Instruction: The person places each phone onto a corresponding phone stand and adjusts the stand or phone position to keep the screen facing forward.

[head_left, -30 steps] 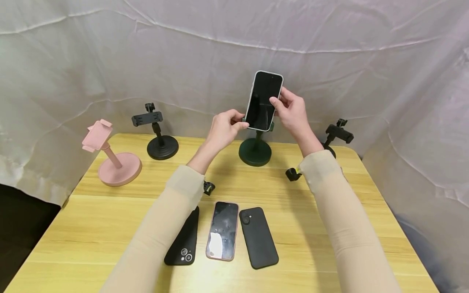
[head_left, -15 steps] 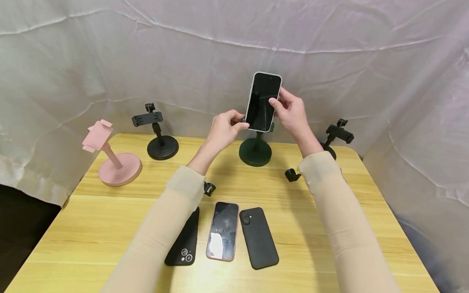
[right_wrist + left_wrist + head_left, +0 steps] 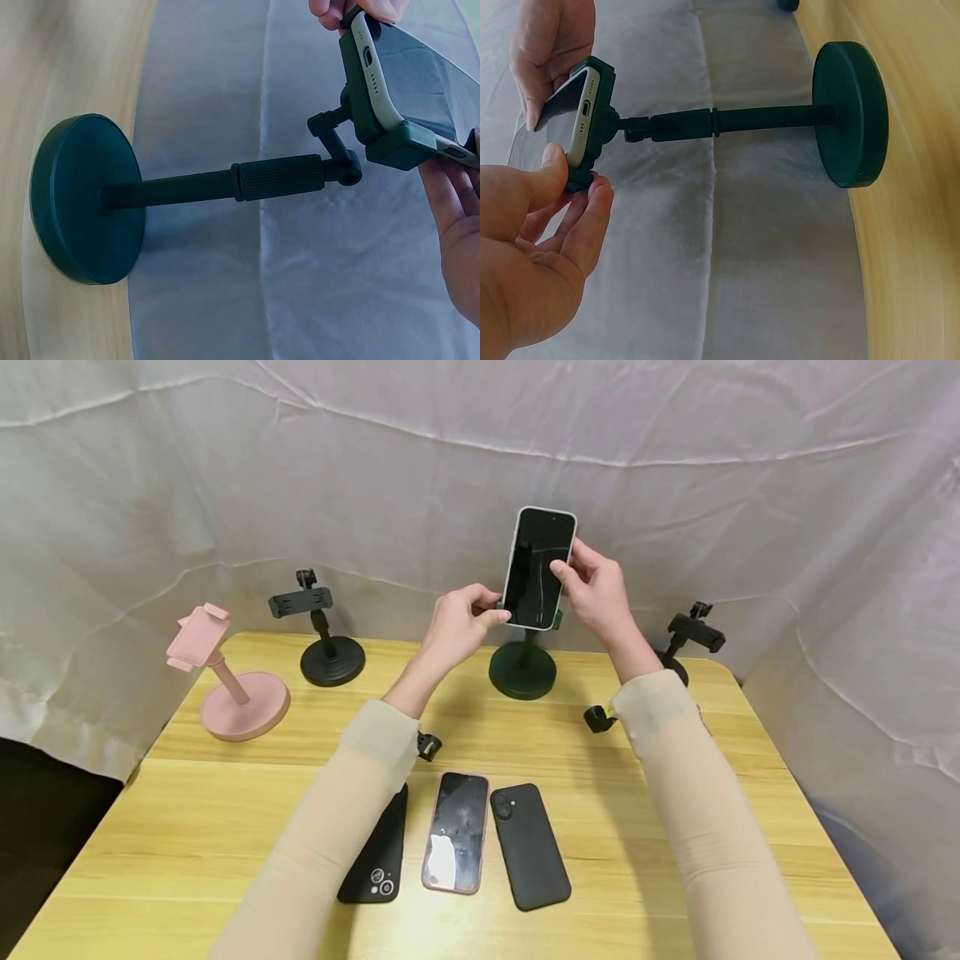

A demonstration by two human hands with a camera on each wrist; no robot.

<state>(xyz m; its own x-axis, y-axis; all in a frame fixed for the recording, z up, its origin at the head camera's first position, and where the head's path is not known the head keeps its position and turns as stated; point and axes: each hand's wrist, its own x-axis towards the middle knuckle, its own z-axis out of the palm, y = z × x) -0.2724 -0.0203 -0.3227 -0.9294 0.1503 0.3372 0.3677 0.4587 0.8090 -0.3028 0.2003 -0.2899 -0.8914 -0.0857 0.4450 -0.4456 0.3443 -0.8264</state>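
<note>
In the head view, a smartphone (image 3: 536, 560) in a light case sits tilted in the clamp of a dark green phone stand (image 3: 522, 672), screen towards me. My left hand (image 3: 459, 625) pinches the clamp's left end at the phone's lower corner. The left wrist view shows the left thumb (image 3: 551, 161) at the phone's front edge and fingertips against the clamp (image 3: 579, 180). With its thumb on the screen and fingers behind, my right hand (image 3: 596, 589) grips the phone's right side. In the right wrist view, the clamp (image 3: 401, 146) wraps the phone's lower side edge.
Below the arms lie a black phone (image 3: 382, 852), partly under the left sleeve, a pink-cased phone (image 3: 456, 833) and another black phone (image 3: 530, 847). A pink stand (image 3: 243, 706) and black stand (image 3: 333, 662) stand left, another black stand (image 3: 695, 631) right. A curtain (image 3: 375, 485) hangs behind.
The phone's top has shifted slightly left and down, and my right hand has moved slightly with it. My left hand stays in place.
</note>
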